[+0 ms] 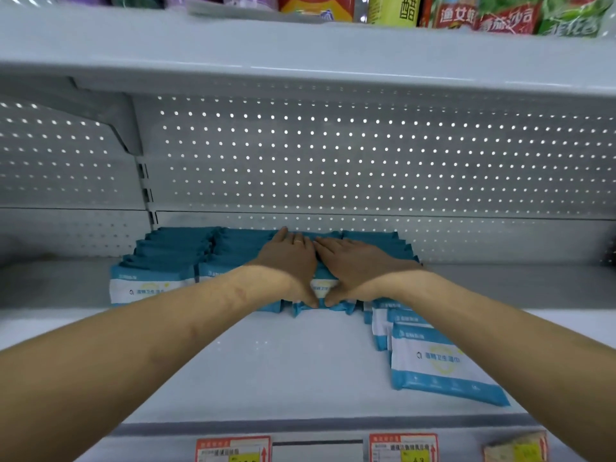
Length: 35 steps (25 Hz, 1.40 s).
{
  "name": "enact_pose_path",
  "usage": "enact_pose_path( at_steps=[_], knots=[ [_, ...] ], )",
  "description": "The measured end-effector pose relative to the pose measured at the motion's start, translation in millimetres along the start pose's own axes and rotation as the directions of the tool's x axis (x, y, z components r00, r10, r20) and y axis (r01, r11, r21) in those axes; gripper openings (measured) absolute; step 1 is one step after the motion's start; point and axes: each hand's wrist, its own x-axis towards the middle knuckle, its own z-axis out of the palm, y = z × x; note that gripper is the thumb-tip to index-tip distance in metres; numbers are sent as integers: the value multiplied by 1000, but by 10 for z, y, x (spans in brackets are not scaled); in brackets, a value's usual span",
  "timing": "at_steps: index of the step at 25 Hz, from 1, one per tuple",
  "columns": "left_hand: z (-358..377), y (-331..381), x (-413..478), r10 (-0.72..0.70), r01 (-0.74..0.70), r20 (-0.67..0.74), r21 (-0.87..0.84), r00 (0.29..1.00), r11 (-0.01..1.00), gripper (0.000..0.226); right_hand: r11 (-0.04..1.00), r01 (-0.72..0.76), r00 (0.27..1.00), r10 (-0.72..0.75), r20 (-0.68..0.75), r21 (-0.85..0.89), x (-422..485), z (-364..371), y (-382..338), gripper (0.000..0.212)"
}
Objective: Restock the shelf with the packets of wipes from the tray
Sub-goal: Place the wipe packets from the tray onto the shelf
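Packets [160, 261] stand in tight rows against the back panel [333, 155] of the shelf [266, 361]. They have teal wrappers, each with a white front bearing a yellow ring and dark print. The left hand [290, 258] and right hand [353, 265] lie side by side on the middle rows. Their fingers [283, 235] are straight and pressed together, flat on the packet tops and pointing toward the back panel. The thumbs press the foremost packet's face, tips almost meeting. Farther from the back panel, to the right, loose packets [443, 365] lean in a stepped line.
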Motion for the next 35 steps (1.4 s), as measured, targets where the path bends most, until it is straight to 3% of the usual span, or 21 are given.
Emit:
enact_pose_path(
  at_steps=[5,10,15,22,25,29,35],
  knots=[
    [25,-54,-1,32,-32,2,26,999,999,122,998,22,995,-28,-93,-64,-72,134,8,109],
    [-35,-211,-48,69,-75,81,64,994,995,132,998,47,999,-46,23,-49,-226,33,172,121],
    [57,-235,-33,50,-52,43,56,998,997,129,999,4,1000,-4,5,-33,-204,92,182,119],
    [-172,-64,-275,134,-132,58,-38,989,991,130,976,-79,997,76,24,204,-706,-382,325,119],
    [-325,274,-350,250,-248,1,-103,968,963,127,966,-142,984,113,141,214,-1110,-443,519,119],
    [-411,775,-329,362,-360,-10,-138,932,923,131,964,-187,951,130,280,188,-1529,-306,664,136],
    [-408,1188,-251,419,-414,41,-99,907,905,139,935,-246,928,151,341,256,-1908,-117,790,144]
  ],
)
